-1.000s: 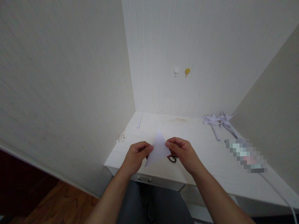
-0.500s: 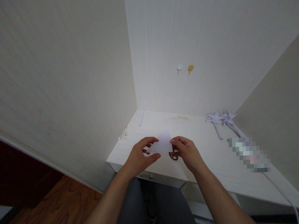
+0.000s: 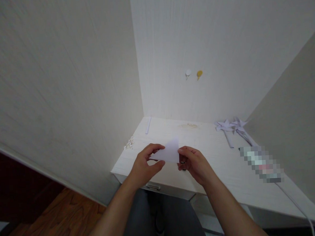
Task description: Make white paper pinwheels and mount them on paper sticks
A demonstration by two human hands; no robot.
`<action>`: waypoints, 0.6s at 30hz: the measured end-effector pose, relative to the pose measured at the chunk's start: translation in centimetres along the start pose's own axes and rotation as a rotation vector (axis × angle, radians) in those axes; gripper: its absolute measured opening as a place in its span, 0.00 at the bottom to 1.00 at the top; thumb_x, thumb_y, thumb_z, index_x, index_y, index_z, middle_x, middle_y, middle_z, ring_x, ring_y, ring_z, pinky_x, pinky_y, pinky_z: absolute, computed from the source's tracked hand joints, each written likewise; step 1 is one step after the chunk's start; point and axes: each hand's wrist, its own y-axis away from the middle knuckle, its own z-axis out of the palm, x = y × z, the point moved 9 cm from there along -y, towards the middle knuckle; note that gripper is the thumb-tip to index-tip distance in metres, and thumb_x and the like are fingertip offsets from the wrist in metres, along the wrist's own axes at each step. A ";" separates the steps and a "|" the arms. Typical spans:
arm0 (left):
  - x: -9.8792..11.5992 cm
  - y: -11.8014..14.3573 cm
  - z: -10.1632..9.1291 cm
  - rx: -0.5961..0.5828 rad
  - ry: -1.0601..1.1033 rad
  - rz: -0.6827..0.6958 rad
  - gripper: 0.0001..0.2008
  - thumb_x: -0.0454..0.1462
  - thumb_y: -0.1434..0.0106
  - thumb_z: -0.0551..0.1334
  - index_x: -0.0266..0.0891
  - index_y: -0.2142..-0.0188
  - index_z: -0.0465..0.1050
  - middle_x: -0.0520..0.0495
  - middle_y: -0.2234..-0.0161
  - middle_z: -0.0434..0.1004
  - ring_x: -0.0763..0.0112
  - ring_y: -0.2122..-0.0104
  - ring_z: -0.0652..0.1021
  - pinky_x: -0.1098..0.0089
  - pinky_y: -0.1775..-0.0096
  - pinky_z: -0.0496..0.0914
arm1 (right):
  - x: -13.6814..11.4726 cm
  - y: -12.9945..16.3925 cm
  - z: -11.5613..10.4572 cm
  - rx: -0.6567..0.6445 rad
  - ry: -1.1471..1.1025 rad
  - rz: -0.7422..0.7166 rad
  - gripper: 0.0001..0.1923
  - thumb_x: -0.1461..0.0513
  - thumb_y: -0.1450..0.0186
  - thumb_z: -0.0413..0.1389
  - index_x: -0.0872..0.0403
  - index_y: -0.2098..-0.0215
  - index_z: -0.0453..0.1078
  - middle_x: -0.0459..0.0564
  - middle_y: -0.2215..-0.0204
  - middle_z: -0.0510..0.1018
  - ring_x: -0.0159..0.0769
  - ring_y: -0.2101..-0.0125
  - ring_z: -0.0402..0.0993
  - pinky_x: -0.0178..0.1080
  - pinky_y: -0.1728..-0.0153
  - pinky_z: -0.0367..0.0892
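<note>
Head view: both hands hold a white folded paper triangle (image 3: 168,153) just above the near part of the white tabletop (image 3: 218,164). The left hand (image 3: 144,165) has its grip closed on the triangle's left corner, thumb below and fingers above. The right hand (image 3: 194,163) pinches the triangle's right edge. A small dark object, mostly hidden, lies on the tabletop under the right hand. Folded paper pinwheels (image 3: 230,125) lie well apart at the far right, a paper strip (image 3: 147,125) at the far left, and small pale bits (image 3: 129,144) near the left edge.
</note>
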 end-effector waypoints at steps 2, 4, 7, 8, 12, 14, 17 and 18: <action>0.1 0.0 0.2 -0.017 0.046 -0.007 0.19 0.33 0.47 0.69 0.42 0.54 0.79 0.45 0.57 0.80 0.61 0.56 0.78 0.66 0.56 0.74 | 0.1 0.1 0.3 -0.020 -0.024 0.019 0.19 0.51 0.49 0.73 0.54 0.75 0.71 0.42 0.81 0.72 0.31 0.81 0.68 0.35 0.81 0.68; 0.1 -0.1 0.2 -0.020 0.076 -0.013 0.19 0.34 0.47 0.70 0.42 0.53 0.79 0.44 0.56 0.79 0.61 0.56 0.79 0.66 0.57 0.74 | 0.2 0.3 0.6 -0.038 -0.046 0.036 0.19 0.51 0.48 0.72 0.54 0.74 0.71 0.43 0.80 0.73 0.31 0.80 0.68 0.35 0.81 0.69; -0.2 -0.2 0.0 -0.004 0.128 -0.023 0.19 0.35 0.47 0.71 0.42 0.54 0.79 0.44 0.55 0.79 0.61 0.57 0.78 0.67 0.58 0.74 | 0.3 0.4 0.9 -0.061 -0.072 0.055 0.18 0.52 0.47 0.72 0.54 0.74 0.71 0.43 0.79 0.74 0.32 0.79 0.69 0.35 0.80 0.69; -0.5 -0.3 -0.1 0.000 0.158 -0.033 0.19 0.36 0.47 0.72 0.42 0.54 0.79 0.44 0.55 0.79 0.62 0.58 0.78 0.68 0.60 0.73 | 0.4 0.5 1.0 -0.068 -0.080 0.059 0.18 0.52 0.47 0.72 0.54 0.74 0.71 0.43 0.79 0.74 0.32 0.79 0.69 0.35 0.80 0.69; -1.6 -0.5 -0.3 0.020 0.287 -0.086 0.20 0.37 0.49 0.74 0.40 0.55 0.79 0.48 0.62 0.77 0.70 0.68 0.75 0.72 0.67 0.69 | 0.7 0.5 1.2 -0.091 -0.107 0.079 0.17 0.52 0.46 0.71 0.54 0.74 0.72 0.44 0.78 0.75 0.33 0.78 0.70 0.35 0.80 0.69; -1.8 -0.5 -0.3 0.031 0.337 -0.105 0.20 0.37 0.50 0.76 0.40 0.57 0.78 0.50 0.66 0.76 0.73 0.71 0.73 0.74 0.69 0.68 | 0.8 0.6 1.4 -0.102 -0.117 0.091 0.16 0.53 0.46 0.71 0.54 0.74 0.72 0.45 0.77 0.76 0.33 0.78 0.71 0.35 0.80 0.69; -1.8 -0.6 -0.6 0.083 0.396 -0.118 0.21 0.37 0.53 0.77 0.39 0.60 0.78 0.52 0.69 0.75 0.75 0.72 0.72 0.75 0.70 0.67 | 0.9 0.8 1.8 -0.125 -0.121 0.112 0.17 0.52 0.47 0.71 0.54 0.74 0.73 0.45 0.78 0.76 0.33 0.77 0.71 0.34 0.80 0.68; -1.8 -0.6 -0.8 0.105 0.406 -0.120 0.21 0.37 0.54 0.78 0.39 0.61 0.77 0.52 0.70 0.75 0.74 0.72 0.73 0.75 0.70 0.67 | 1.0 0.9 2.1 -0.136 -0.119 0.119 0.17 0.52 0.47 0.72 0.54 0.74 0.73 0.45 0.78 0.76 0.33 0.78 0.71 0.34 0.79 0.68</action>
